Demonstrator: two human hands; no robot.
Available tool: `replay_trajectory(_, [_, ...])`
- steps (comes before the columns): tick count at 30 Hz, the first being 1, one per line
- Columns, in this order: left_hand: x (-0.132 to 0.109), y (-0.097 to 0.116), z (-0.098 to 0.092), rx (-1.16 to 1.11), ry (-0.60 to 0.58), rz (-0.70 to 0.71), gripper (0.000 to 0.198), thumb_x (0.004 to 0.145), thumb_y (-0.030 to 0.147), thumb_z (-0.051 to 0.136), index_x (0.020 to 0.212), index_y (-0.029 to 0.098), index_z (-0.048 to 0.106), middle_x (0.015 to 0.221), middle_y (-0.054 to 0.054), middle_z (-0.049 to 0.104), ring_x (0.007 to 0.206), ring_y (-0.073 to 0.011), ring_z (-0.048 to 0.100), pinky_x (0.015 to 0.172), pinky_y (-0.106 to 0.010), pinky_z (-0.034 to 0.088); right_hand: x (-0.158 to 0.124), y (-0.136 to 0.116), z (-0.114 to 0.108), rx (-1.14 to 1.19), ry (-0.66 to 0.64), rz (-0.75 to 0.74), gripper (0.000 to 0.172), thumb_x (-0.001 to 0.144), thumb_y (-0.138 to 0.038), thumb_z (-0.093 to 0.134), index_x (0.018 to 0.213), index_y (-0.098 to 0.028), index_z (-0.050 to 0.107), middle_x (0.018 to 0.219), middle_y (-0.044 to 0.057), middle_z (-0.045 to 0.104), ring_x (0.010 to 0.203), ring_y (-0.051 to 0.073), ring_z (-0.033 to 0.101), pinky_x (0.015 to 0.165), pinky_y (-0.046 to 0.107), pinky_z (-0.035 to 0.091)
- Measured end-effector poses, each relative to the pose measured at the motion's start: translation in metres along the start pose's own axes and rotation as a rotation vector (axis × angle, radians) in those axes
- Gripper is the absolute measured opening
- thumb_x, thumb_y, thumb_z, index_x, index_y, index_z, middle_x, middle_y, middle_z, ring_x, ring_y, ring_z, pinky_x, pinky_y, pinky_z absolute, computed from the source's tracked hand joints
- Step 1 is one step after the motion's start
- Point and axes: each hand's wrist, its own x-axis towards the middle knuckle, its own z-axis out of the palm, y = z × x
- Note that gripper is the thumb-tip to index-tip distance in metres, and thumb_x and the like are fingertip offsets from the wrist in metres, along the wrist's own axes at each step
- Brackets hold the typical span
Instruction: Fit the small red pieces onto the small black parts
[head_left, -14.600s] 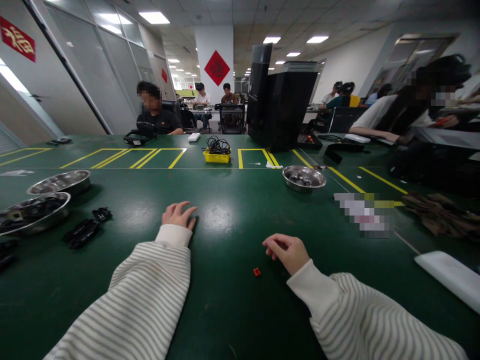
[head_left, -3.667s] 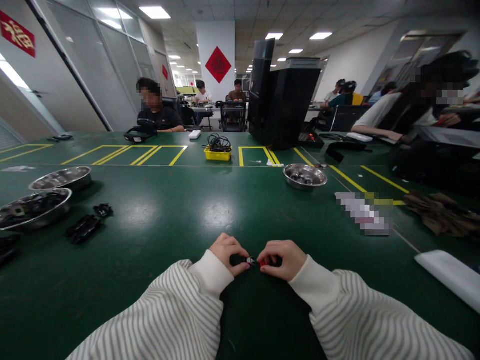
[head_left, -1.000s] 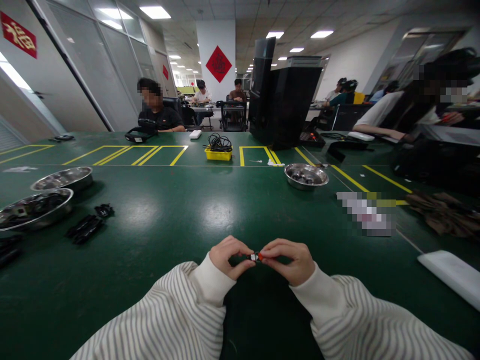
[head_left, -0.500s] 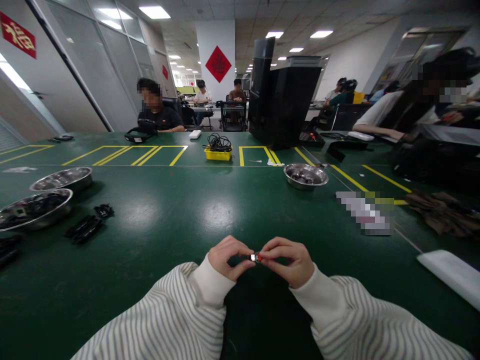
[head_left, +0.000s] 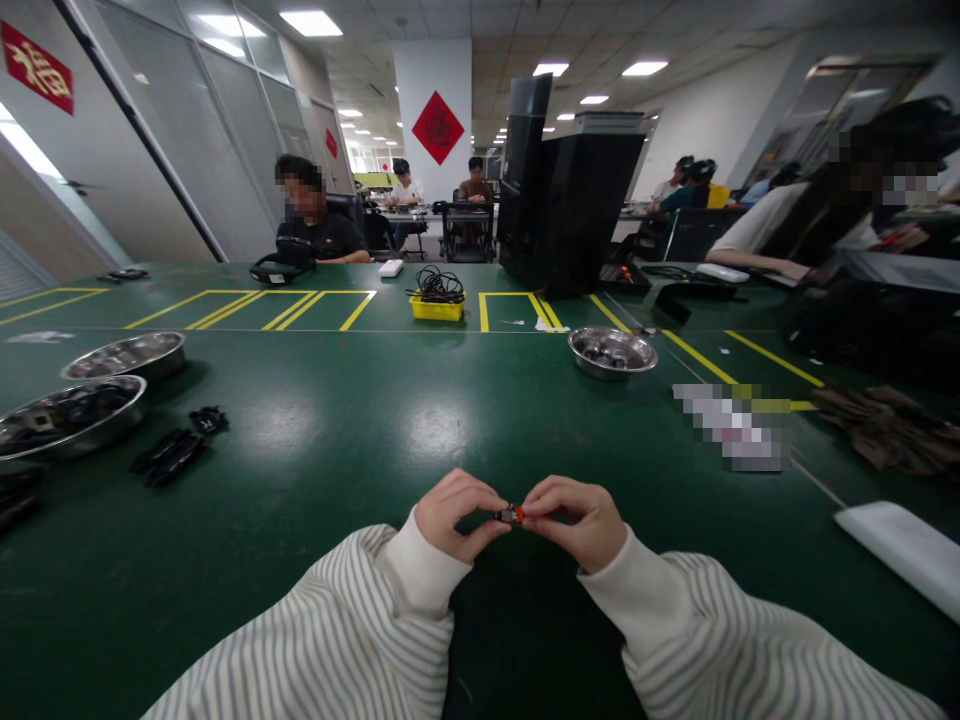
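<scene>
Between my two hands is a small part point(head_left: 511, 515), dark and silvery at its left and orange-red at its right; it is too small for me to tell its kind. My left hand point(head_left: 459, 515) pinches its dark left end between thumb and fingers. On the orange-red right end, the thumb and fingers of my right hand point(head_left: 577, 520) are closed. Both hands are held just over the near middle of the green table point(head_left: 337, 560), and my fingertips hide the part's ends.
Left stand two metal bowls, an upper bowl point(head_left: 124, 355) and a lower bowl point(head_left: 127, 415) of dark parts, near black pieces point(head_left: 171, 457). Further off are a yellow bin point(head_left: 437, 309) of cables and another metal bowl point(head_left: 611, 372). A white object point(head_left: 911, 550) lies right. Other people sit around.
The small part has turned slightly, so its bright glint has faded to grey. Both hands keep their pinch in nearly the same place.
</scene>
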Motion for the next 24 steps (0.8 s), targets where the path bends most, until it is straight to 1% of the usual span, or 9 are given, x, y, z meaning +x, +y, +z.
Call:
replay_trajectory(6, [-0.001,-0.002,0.001,-0.019,-0.005,-0.002,0.007,0.069,0.017,0.062,0.075,0.014,0.059,0.067,-0.005,0.065,0.063,-0.0135,0.058,0.061,-0.026,0.047,0.0,0.0,0.001,0.023,0.006,0.024,0.011,0.058,-0.01,0.07,0.063,-0.019,0.07,0.064,0.003,0.064,0.055,0.013,0.061,0.049,0.021,0.052])
replay_trajectory(11, [-0.003,-0.004,0.002,-0.034,-0.052,-0.052,0.009,0.071,0.018,0.06,0.078,0.013,0.059,0.076,-0.007,0.065,0.071,-0.0144,0.059,0.066,-0.027,0.047,-0.001,0.004,0.001,0.036,0.004,0.057,0.012,0.057,-0.008,0.069,0.063,-0.019,0.069,0.064,0.003,0.065,0.054,0.012,0.061,0.047,0.019,0.051])
replay_trajectory(13, [-0.003,-0.005,0.003,-0.017,-0.072,-0.075,0.009,0.072,0.02,0.058,0.078,0.013,0.059,0.075,-0.007,0.064,0.068,-0.0136,0.057,0.062,-0.026,0.047,-0.001,0.006,0.0,0.02,-0.007,0.072,0.011,0.058,-0.009,0.068,0.065,-0.018,0.069,0.065,0.003,0.065,0.054,0.012,0.061,0.048,0.02,0.051])
replay_trajectory(16, [-0.006,-0.007,0.005,0.032,-0.108,-0.132,0.01,0.072,0.023,0.057,0.076,0.014,0.058,0.067,-0.004,0.062,0.059,-0.0119,0.053,0.057,-0.024,0.045,-0.001,0.008,-0.003,-0.03,-0.048,0.093,0.01,0.061,-0.011,0.066,0.068,-0.017,0.068,0.067,0.004,0.066,0.058,0.013,0.062,0.052,0.021,0.052])
replay_trajectory(18, [-0.008,-0.008,0.006,0.063,-0.11,-0.159,0.01,0.071,0.023,0.057,0.077,0.015,0.058,0.065,-0.003,0.06,0.057,-0.0114,0.051,0.056,-0.024,0.045,0.0,0.009,-0.003,-0.077,-0.053,0.103,0.008,0.063,-0.013,0.065,0.069,-0.016,0.068,0.069,0.005,0.066,0.059,0.014,0.062,0.053,0.023,0.052])
replay_trajectory(24, [-0.014,-0.01,0.011,0.132,-0.108,-0.133,0.02,0.074,0.024,0.051,0.09,0.015,0.057,0.067,-0.003,0.061,0.055,-0.0104,0.052,0.053,-0.022,0.045,0.0,0.006,-0.001,-0.205,-0.056,0.161,0.008,0.065,-0.019,0.063,0.071,-0.015,0.067,0.068,0.006,0.066,0.057,0.015,0.062,0.054,0.025,0.052])
